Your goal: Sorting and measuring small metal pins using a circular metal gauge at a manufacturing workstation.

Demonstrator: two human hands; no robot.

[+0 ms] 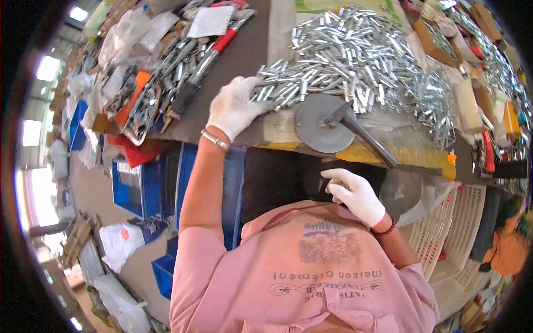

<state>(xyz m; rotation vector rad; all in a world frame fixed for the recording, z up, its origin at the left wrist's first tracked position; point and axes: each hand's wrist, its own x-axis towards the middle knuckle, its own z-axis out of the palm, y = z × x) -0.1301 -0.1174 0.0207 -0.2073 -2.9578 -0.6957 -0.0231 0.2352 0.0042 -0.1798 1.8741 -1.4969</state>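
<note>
A heap of small, shiny, tube-like metal pieces [350, 61] spreads over the bench. My left hand [236, 105], in a white glove, reaches the heap's left edge. Its thumb and fingers are apart, with several pieces lying between and beside the fingertips. My right hand [355, 194], gloved too, is in front of the bench edge, above my lap. Its fingers are curled, the forefinger straighter than the others; what they may hold is too small and dark to name. Between the hands and the heap, a hammer [366, 136] rests across a round grey metal disc [319, 125].
Tools and a red-and-black bar [214, 53] crowd the bench's left side, near an orange-handled tool [133, 97]. Blue crates [136, 188] stand below at left. White plastic baskets [447, 227] are at right. A cardboard box [438, 44] with metal parts lies at far right.
</note>
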